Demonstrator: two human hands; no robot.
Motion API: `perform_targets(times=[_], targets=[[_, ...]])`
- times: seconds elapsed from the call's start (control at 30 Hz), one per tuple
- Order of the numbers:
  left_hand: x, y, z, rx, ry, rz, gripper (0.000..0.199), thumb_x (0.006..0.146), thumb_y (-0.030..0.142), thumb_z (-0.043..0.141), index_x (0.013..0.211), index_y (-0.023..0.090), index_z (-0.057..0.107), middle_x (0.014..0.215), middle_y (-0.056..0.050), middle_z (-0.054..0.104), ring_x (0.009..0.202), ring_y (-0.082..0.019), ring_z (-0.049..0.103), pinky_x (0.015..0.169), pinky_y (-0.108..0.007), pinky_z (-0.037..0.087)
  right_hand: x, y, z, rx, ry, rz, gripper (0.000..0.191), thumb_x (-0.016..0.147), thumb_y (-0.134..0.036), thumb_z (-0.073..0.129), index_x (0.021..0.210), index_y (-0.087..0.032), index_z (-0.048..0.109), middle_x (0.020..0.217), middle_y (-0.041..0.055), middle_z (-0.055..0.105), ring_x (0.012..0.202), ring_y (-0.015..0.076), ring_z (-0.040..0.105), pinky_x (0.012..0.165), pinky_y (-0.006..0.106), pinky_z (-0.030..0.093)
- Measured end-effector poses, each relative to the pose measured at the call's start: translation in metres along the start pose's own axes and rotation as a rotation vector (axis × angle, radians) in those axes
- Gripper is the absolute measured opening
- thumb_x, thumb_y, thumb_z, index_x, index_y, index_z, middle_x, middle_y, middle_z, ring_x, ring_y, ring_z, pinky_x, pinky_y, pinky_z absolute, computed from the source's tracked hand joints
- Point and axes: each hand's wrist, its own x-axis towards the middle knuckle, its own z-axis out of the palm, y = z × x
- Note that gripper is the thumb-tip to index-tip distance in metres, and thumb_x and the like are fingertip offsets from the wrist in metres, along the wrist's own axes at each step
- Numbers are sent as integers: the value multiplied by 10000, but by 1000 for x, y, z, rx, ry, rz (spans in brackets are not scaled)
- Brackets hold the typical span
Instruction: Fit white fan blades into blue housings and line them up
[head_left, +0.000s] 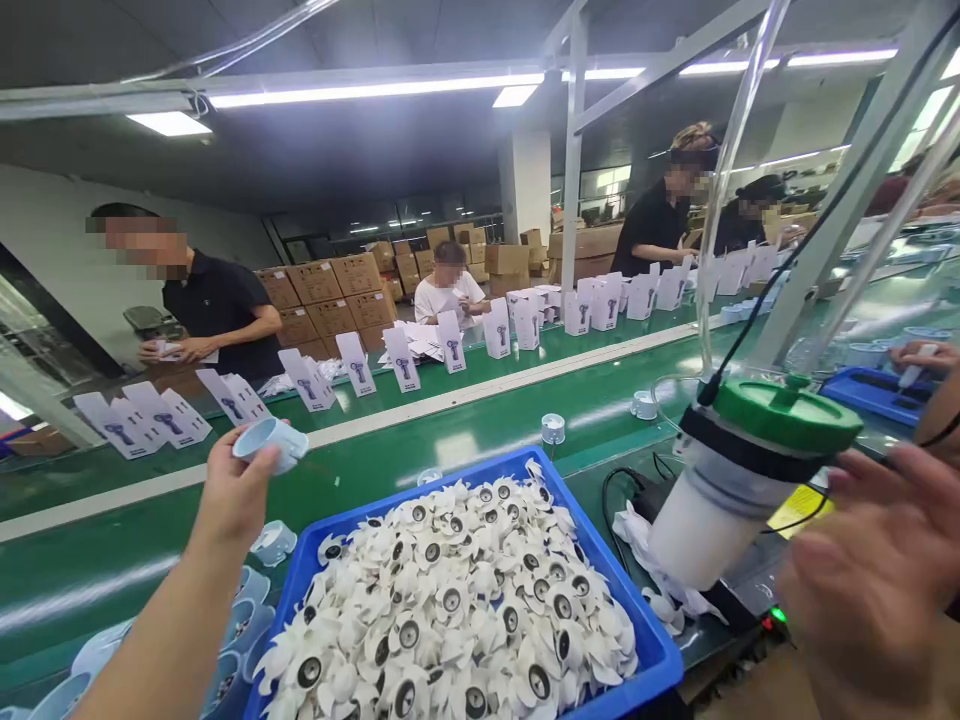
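Note:
Over the green conveyor, my left hand [234, 490] is closed around a light-blue round plastic housing [271, 445], tilted with one open end toward me. Below it, a blue tray [664, 665] is heaped with white fan impellers [450, 600] that have dark round hubs. More light-blue housings [241, 625] stand left of the tray, partly behind my forearm. My right hand [870, 570] is raised at the right, smeared by motion; whether it holds anything is unclear. It is nearest to a tilted white canister [705, 525] with a green lid [787, 415].
Open white printed boxes [401, 360] line the far side of the belt [480, 420]. Two housings [553, 429] sit on the belt. A clear hose [739, 150] and black cable run to the canister. Co-workers [210, 310] stand opposite; another person's hand [919, 358] is at right.

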Motion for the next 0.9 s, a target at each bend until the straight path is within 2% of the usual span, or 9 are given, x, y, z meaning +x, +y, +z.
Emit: perform_targets(times=[0.13,0.2,0.3,0.33,0.4,0.47,0.6,0.73,0.9], targets=[[-86,37,-1,-336,-130,-31,607,782,635,686,1267,305,533,1205,-31,693,1073,-324,670,898,-454,583,38,2,3,381,-204,71,509,971,-648,486,1411,-394,520,1340,81,581,1086,345,650,741,448,628],[-125,49,7,-321,-211,40,570,712,596,768,1182,305,628,1176,-50,707,1063,-331,676,895,-451,588,46,2,11,575,-339,76,630,826,-688,710,1366,-394,568,1139,70,679,833,290,708,609,373,617],[-164,69,27,-248,-413,242,517,750,460,757,1236,356,617,1227,-37,700,1132,-315,667,920,-444,588,52,-4,35,761,-381,103,779,661,-734,838,1326,-419,582,1057,-2,666,744,189,672,615,289,585],[-170,77,35,-222,-475,292,529,765,381,738,1272,373,585,1246,-26,693,1143,-296,667,928,-434,585,53,-9,44,804,-376,150,739,711,-714,819,1335,-403,574,1118,3,646,806,193,674,681,311,589],[-178,94,50,-181,-537,342,589,755,240,695,1307,366,530,1241,-17,690,1122,-255,678,936,-409,576,57,-24,65,923,-419,216,630,762,-597,831,1291,-339,603,1085,11,648,835,201,676,739,336,583],[-180,111,65,-163,-535,373,613,727,208,705,1297,315,509,1203,-31,693,1072,-239,687,918,-393,569,62,-43,84,1006,-432,222,568,741,-478,848,1211,-246,629,888,-9,644,738,173,653,695,300,575],[-177,137,84,-157,-514,451,606,702,392,833,1212,227,552,1092,-52,713,958,-243,688,831,-365,545,72,-74,110,926,-278,278,675,635,-415,918,1152,-168,561,827,-26,622,696,171,623,647,290,566],[-176,150,89,-206,-493,445,393,729,450,819,959,200,620,853,-8,682,745,-185,641,668,-291,487,72,-84,118,858,-201,257,580,676,-400,909,1071,-175,550,802,-7,641,672,199,627,611,307,571],[-180,153,91,-229,-480,418,323,743,420,796,890,189,623,838,-17,675,733,-177,627,644,-278,463,67,-83,112,829,-316,367,588,597,-362,971,1033,-217,603,793,-39,634,713,219,623,652,329,597]])
